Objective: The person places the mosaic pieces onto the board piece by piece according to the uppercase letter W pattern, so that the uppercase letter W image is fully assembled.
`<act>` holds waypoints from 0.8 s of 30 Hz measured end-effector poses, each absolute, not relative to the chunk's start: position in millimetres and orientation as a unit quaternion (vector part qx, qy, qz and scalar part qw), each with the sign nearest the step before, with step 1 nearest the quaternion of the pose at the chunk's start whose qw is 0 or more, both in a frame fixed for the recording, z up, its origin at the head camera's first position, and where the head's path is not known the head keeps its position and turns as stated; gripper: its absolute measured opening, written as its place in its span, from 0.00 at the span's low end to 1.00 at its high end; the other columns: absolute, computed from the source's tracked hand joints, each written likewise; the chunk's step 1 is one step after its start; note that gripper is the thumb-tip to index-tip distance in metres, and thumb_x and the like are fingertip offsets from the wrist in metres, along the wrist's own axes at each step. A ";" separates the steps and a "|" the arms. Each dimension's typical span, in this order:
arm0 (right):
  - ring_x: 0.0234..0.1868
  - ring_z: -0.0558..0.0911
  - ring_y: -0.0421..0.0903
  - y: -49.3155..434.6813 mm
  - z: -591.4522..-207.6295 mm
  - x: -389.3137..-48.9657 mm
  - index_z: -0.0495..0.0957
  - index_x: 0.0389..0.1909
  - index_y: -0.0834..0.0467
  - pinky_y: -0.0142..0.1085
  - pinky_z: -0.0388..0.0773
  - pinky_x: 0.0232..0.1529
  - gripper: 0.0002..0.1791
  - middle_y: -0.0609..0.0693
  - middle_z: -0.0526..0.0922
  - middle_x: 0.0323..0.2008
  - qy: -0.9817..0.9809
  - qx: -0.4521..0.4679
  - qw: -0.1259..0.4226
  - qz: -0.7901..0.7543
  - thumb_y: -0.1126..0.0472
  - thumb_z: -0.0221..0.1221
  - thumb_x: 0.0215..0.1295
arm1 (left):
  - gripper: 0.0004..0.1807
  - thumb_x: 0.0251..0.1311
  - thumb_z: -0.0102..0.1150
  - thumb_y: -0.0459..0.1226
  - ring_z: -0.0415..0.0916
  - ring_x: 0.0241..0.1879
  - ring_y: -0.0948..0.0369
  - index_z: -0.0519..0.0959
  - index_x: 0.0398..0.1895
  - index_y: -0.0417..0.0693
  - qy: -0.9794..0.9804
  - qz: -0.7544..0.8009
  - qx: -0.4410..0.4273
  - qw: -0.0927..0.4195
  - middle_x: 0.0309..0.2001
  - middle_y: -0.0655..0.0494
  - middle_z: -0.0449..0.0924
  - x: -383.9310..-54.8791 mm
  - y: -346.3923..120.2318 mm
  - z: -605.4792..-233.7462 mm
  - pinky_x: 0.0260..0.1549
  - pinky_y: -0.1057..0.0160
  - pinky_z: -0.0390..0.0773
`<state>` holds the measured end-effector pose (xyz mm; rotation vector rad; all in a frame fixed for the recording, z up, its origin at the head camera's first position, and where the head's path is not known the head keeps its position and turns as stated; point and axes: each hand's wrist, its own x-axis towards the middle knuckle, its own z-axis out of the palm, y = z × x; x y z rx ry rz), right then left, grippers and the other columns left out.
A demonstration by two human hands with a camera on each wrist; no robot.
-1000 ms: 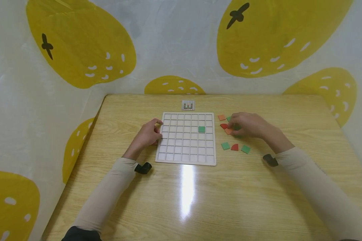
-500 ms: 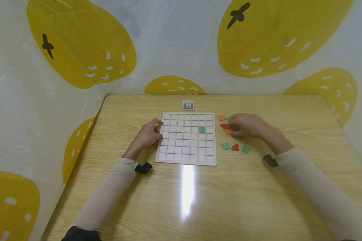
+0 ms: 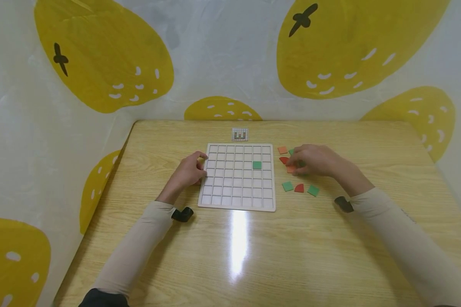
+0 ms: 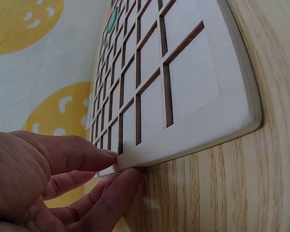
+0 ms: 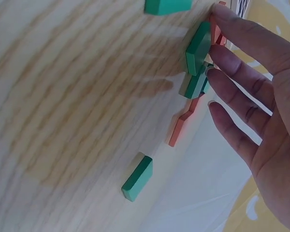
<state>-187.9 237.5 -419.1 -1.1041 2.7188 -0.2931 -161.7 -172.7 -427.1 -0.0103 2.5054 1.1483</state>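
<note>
A white grid board [image 3: 236, 208] lies on the table with one green square tile [image 3: 257, 165] in it. My left hand [image 3: 190, 170] holds the board's left edge; in the left wrist view one fingertip is on the rim and another at the side. Right of the board, my right hand [image 3: 311, 160] pinches an orange tile [image 3: 290, 169] between thumb and index finger, low at the table. Its other fingers are spread out in the right wrist view. A red quarter-round tile [image 3: 284, 160] lies right beside the fingertips. Green tiles [image 5: 198, 48] show near the hand, partly hidden from the head view.
Behind the board lies a small pattern card [image 3: 240, 134]. An orange tile [image 3: 282, 150] sits near the board's upper right. Closer to me are a green tile [image 3: 287, 186], a red quarter-round [image 3: 299, 188] and another green tile [image 3: 313, 190]. Patterned cloth [image 3: 223, 55] hangs behind the table.
The orange tile at my right fingertips has turned and shifted slightly toward me. The red tile beside it has moved a little left. My left hand stays on the board.
</note>
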 end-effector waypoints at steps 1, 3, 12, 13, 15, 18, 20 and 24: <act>0.39 0.80 0.45 237.7 -419.2 -187.8 0.88 0.44 0.51 0.46 0.81 0.39 0.14 0.43 0.82 0.35 0.918 -0.372 0.098 -0.098 0.57 0.75 0.56 | 0.29 0.63 0.61 0.26 0.72 0.27 0.56 0.69 0.67 0.46 0.893 0.408 -0.004 0.192 0.39 0.45 0.73 -161.6 -172.6 -427.2 0.26 0.62 0.81; 0.39 0.80 0.45 238.2 -419.6 -187.9 0.88 0.44 0.51 0.46 0.81 0.40 0.15 0.43 0.82 0.35 0.918 -0.371 0.099 -0.096 0.56 0.75 0.55 | 0.29 0.63 0.61 0.27 0.72 0.27 0.56 0.69 0.67 0.46 0.893 0.408 -0.004 0.192 0.39 0.45 0.72 -161.3 -172.5 -427.2 0.26 0.62 0.81; 0.38 0.78 0.44 235.4 -417.1 -187.2 0.88 0.42 0.51 0.44 0.78 0.39 0.14 0.42 0.81 0.33 0.914 -0.378 0.101 -0.106 0.57 0.76 0.54 | 0.29 0.62 0.60 0.26 0.71 0.24 0.59 0.69 0.67 0.44 0.895 0.406 0.012 0.183 0.37 0.45 0.73 -161.3 -173.8 -428.9 0.26 0.61 0.83; 0.38 0.77 0.44 234.9 -416.8 -186.9 0.87 0.42 0.51 0.44 0.78 0.40 0.14 0.43 0.81 0.34 0.914 -0.377 0.104 -0.105 0.56 0.76 0.54 | 0.29 0.62 0.60 0.26 0.71 0.24 0.59 0.69 0.67 0.44 0.895 0.406 0.013 0.184 0.37 0.45 0.73 -161.3 -173.9 -428.9 0.26 0.62 0.83; 0.38 0.77 0.44 233.7 -416.0 -186.6 0.87 0.41 0.52 0.44 0.78 0.40 0.14 0.43 0.81 0.34 0.914 -0.376 0.108 -0.104 0.55 0.76 0.54 | 0.29 0.62 0.60 0.26 0.72 0.24 0.59 0.69 0.67 0.44 0.895 0.406 0.013 0.184 0.37 0.45 0.73 -161.3 -174.0 -428.8 0.26 0.62 0.83; 0.37 0.76 0.43 232.4 -416.9 -187.2 0.86 0.39 0.52 0.43 0.77 0.40 0.13 0.43 0.80 0.33 0.914 -0.378 0.111 -0.098 0.54 0.75 0.55 | 0.29 0.62 0.60 0.25 0.72 0.24 0.58 0.69 0.67 0.44 0.895 0.407 0.012 0.183 0.37 0.45 0.73 -160.9 -174.5 -428.9 0.26 0.62 0.83; 0.36 0.75 0.43 232.1 -418.3 -187.6 0.85 0.37 0.52 0.41 0.76 0.39 0.12 0.43 0.79 0.31 0.914 -0.379 0.107 -0.095 0.54 0.75 0.55 | 0.29 0.62 0.60 0.25 0.72 0.24 0.58 0.69 0.67 0.44 0.894 0.409 0.012 0.183 0.37 0.45 0.73 -160.7 -174.6 -428.8 0.26 0.62 0.83; 0.33 0.74 0.41 231.8 -421.1 -187.9 0.83 0.32 0.50 0.38 0.74 0.35 0.08 0.42 0.77 0.28 0.915 -0.379 0.094 -0.099 0.54 0.73 0.56 | 0.29 0.62 0.59 0.25 0.71 0.24 0.58 0.68 0.68 0.44 0.893 0.410 0.013 0.184 0.37 0.45 0.72 -161.1 -175.0 -429.3 0.26 0.62 0.83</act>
